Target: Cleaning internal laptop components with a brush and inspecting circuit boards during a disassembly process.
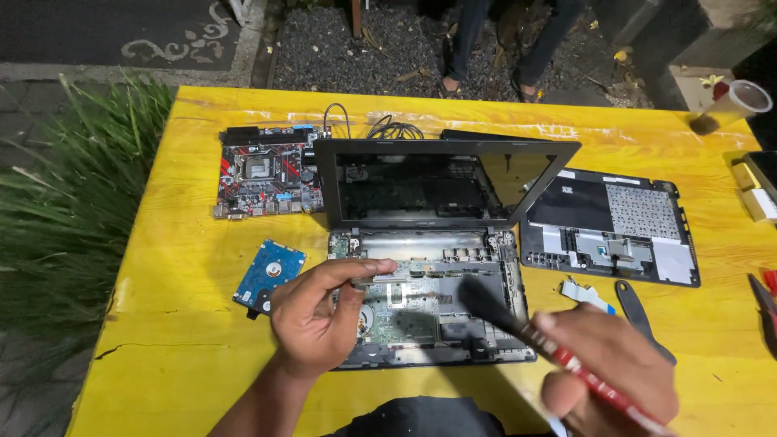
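Note:
An opened laptop point(437, 243) lies in the middle of the yellow table point(162, 340), its keyboard cover off and the circuit board point(405, 324) bare. My left hand point(320, 320) pinches a small flat grey part point(368, 279) over the laptop's left side. My right hand point(611, 372) grips a red-handled brush point(566, 360); its dark bristles point(481, 299) hover blurred above the laptop's lower right.
A blue hard drive point(271, 273) lies left of the laptop, a red-black motherboard point(263, 171) behind it. The removed keyboard cover point(611, 226) lies to the right, with a ribbon strip point(587, 293) and black pry tool point(639, 311). A paper cup point(740, 99) stands far right. A person's legs point(502, 40) are beyond the table.

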